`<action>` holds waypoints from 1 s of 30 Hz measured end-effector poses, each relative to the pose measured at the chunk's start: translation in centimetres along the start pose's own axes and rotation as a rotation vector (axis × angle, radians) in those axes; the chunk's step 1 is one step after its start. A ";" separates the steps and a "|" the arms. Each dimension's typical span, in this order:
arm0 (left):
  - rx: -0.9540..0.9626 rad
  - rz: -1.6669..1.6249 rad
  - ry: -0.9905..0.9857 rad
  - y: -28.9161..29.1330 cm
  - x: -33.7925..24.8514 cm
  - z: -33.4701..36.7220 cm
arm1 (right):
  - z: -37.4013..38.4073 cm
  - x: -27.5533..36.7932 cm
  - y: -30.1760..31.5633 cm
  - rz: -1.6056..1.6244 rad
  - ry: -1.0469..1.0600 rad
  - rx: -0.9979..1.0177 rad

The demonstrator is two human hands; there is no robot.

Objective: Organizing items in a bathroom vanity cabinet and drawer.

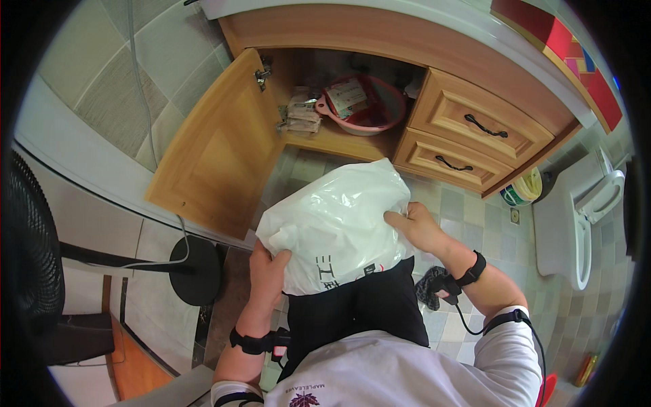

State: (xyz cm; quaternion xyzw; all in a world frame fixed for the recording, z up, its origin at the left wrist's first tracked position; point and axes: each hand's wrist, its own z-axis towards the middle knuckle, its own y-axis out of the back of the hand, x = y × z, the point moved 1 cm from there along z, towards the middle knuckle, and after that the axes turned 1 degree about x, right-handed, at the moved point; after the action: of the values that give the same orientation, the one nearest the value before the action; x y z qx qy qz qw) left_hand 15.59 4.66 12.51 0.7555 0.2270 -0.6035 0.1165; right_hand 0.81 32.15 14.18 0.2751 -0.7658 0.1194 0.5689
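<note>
A large white plastic bag [339, 224] with dark print is spread between my two hands above my lap. My left hand [268, 268] pinches its lower left edge, thumb on top. On the other side, my right hand [420, 228] grips the bag's right edge between thumb and fingers. What the bag contains, if anything, cannot be made out. Beyond it stands the open wooden cabinet, where a pink basin [369, 125] holds a red and white flat packet [349, 97]. Several clear-wrapped packs [302, 112] lie beside the basin on the cabinet floor.
The cabinet door [217, 142] swings out to the left. Two drawers [478, 129] with black handles sit right of the opening. A black fan base [195, 271] stands at left. A white toilet [569, 224] and a small bucket [523, 188] are at right.
</note>
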 end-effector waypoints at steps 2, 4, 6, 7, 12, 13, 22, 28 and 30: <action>0.017 -0.024 -0.047 0.1 -0.2 0.0 | 0.6 -1.5 -0.2 -0.073 0.025 -0.068; -0.027 -0.030 -0.024 0.3 -0.2 0.1 | 0.5 -1.4 -0.7 -0.070 0.048 -0.081; -0.093 0.294 -0.237 -0.1 -1.1 -0.4 | 0.4 -1.4 -1.0 -0.066 0.067 -0.103; -0.157 0.622 -0.447 -0.4 -2.0 -0.8 | 0.4 -1.5 -1.1 -0.143 0.099 -0.122; -0.077 0.807 -0.620 -2.1 -6.4 0.1 | -0.5 -1.0 -1.2 -0.327 0.041 -0.188; -0.045 0.805 -0.622 -2.3 -6.8 0.7 | -0.3 -1.9 -1.0 -0.352 0.073 -0.193; 0.092 0.813 -0.224 -1.5 -1.0 8.5 | 0.1 -2.9 -0.6 0.151 -0.088 -0.194; 0.262 0.579 0.038 -0.7 1.7 11.2 | 0.8 -3.6 0.0 0.338 -0.229 -0.139; 0.287 0.497 0.024 -1.0 1.3 10.8 | 1.1 -3.3 0.8 0.327 -0.258 -0.118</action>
State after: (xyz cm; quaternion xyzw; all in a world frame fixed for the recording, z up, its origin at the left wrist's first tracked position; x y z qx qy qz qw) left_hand 6.07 0.95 8.75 0.8037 -0.0518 -0.5735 0.1500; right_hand 0.14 33.15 10.85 0.1265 -0.8723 0.1289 0.4544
